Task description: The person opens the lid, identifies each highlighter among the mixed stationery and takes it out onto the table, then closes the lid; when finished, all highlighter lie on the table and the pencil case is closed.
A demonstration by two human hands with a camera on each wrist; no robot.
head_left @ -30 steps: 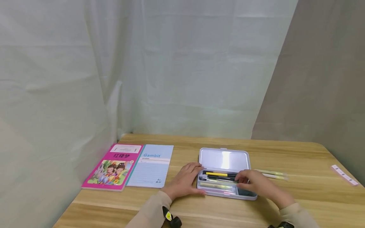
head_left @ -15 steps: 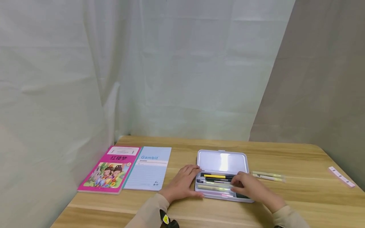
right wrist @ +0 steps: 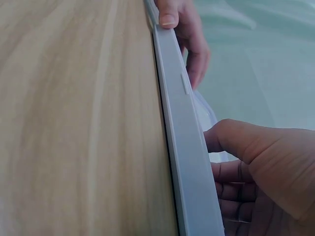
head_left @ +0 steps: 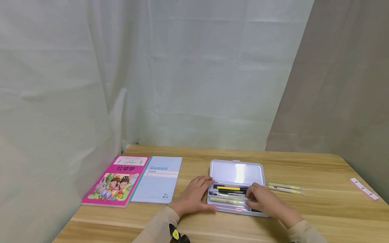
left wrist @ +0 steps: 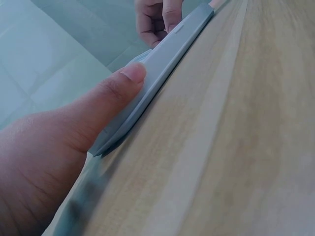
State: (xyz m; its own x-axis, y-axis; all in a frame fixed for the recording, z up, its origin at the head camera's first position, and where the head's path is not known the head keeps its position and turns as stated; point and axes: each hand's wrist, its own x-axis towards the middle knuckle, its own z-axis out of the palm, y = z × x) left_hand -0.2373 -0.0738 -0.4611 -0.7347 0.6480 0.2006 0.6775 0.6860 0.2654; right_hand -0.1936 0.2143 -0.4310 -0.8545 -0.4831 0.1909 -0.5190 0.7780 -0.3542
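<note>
An open white pencil case [head_left: 237,171] lies on the table, lid tipped back, with several pens inside. Among them are a black-and-yellow pen [head_left: 231,188] and a pale yellow pen [head_left: 226,200]. My left hand [head_left: 194,195] grips the case's left end, its thumb [left wrist: 133,73] on the front wall and its fingers toward the hinge side. My right hand [head_left: 267,200] reaches into the right end of the case with bent fingers, at the ends of the pens. The case's front wall [right wrist: 184,132] hides its fingertips in the right wrist view; I cannot tell whether they pinch a pen.
Two pale pens [head_left: 284,188] lie on the table just right of the case. To the left are a pink picture-cover book [head_left: 117,182] and a light blue notebook [head_left: 158,182]. A white-and-pink strip [head_left: 364,189] lies at the far right. Pale curtains [head_left: 194,84] hang behind the table.
My right hand has moved slightly left and toward the front of the case, over the pen ends. My left hand keeps its place on the case. The whole view has shifted slightly.
</note>
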